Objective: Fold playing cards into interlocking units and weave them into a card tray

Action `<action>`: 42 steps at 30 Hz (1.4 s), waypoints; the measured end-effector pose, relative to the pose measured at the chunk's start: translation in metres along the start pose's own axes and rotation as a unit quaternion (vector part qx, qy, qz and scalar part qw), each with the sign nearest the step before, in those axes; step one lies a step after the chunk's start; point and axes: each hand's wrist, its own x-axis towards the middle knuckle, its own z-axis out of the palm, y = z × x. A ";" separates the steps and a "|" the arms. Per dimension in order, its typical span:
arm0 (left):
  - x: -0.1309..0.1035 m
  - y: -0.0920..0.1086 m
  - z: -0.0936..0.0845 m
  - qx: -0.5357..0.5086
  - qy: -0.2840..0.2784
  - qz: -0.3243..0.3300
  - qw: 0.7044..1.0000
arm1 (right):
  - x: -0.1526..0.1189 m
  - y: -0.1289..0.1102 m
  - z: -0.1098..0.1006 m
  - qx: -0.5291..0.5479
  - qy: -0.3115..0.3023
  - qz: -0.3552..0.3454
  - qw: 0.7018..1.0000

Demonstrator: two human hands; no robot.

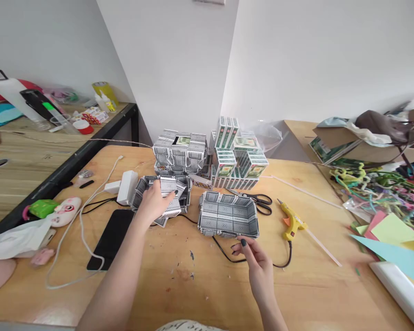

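My left hand grips a piece of folded playing cards above the left card box, its fingers closed on the piece's edge. Inside that box lie more cards, partly hidden by the hand. To the right stands an open tray made of playing cards, patterned grey on its floor and walls. Just in front of the tray's near edge is my right hand, thumb and fingers curled together in a pinch. Whatever sits between those fingertips, if anything, is too small to make out.
Behind are a stacked card structure and green card packs. Black scissors and a yellow glue gun with its cable lie right. A phone, white charger and white cable are left. Coloured paper lies far right.
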 end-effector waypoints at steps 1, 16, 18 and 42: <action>0.000 -0.001 -0.001 -0.017 -0.022 0.002 1.000 | 0.000 0.001 -0.001 0.000 0.000 0.003 1.000; 0.026 -0.004 -0.079 -0.026 0.023 0.125 0.992 | 0.002 0.003 -0.004 -0.009 -0.013 -0.011 1.000; 0.035 -0.002 -0.082 0.001 0.036 0.154 0.987 | 0.001 0.005 -0.005 -0.013 -0.011 -0.011 1.000; 0.011 -0.015 -0.033 0.062 0.061 0.224 0.971 | 0.023 -0.001 -0.034 -0.097 0.094 -0.115 0.984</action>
